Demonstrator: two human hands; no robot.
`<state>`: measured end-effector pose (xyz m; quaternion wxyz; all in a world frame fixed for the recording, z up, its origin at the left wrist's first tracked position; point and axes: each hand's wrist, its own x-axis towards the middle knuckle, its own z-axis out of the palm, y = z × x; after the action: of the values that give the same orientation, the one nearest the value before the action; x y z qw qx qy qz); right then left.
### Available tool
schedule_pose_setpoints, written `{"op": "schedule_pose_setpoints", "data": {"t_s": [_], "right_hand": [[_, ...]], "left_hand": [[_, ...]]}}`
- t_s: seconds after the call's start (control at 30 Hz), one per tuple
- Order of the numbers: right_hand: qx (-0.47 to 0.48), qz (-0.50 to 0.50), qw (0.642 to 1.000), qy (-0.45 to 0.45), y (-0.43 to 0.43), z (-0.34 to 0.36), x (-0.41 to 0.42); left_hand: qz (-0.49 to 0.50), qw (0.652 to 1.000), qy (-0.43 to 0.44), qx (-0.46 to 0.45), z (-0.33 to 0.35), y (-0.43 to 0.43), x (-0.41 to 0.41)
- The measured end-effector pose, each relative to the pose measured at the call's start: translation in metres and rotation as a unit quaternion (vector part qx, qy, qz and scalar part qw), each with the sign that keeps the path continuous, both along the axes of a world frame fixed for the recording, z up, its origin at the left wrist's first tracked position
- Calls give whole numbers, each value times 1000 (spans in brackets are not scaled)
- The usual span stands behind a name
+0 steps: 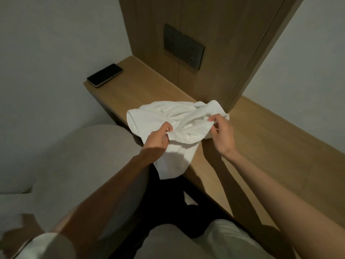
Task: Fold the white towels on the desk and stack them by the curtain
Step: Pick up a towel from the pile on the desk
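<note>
Crumpled white terry towel (173,126) lying half on the long light-wood desk (280,146), bunched over the desk's near edge, one loose flap hanging down past that edge toward the dark gap below. Left hand (156,140) closed on the towel's near fold, thumb and fingers pinching cloth right at the desk's front edge. Right hand (222,133) at the towel's right end, fingertips (211,119) nipping a thin rim of fabric, palm turned inward, remaining fingers loosely curled; grip narrow, holding only the hem. Both forearms bare, reaching in from below.

Towel's far side resting close to the foot of the upright wood panel (205,43) rising from the back of the desk; right corner of the towel nearly touching the panel's lower corner. Dark rectangular socket plate (183,46) set in that panel, above and behind the towel. Black flat phone (104,75) at the desk's far left corner, well apart from the towel, with bare wood between them. To the right of the towel, a long stretch of open desk surface running toward the frame edge. Left of the desk's near edge, a rounded pale grey cushion (84,161), just beside the hanging flap.
</note>
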<state>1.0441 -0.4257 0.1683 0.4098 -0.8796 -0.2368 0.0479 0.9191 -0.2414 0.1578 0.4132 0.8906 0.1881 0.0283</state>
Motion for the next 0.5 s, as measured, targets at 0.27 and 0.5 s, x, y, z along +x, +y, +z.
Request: {"op": "schedule_pose_setpoints", "data": {"t_s": [0.27,0.5], "right_hand": [[159,-106,981,-25,-27,71,-17],[179,-166,968,-55,-99,94,-38]], "left_hand": [[-71,983,-152,-68,60,-41,-6],[-159,968,-174,-90,79,-98,-6]]}}
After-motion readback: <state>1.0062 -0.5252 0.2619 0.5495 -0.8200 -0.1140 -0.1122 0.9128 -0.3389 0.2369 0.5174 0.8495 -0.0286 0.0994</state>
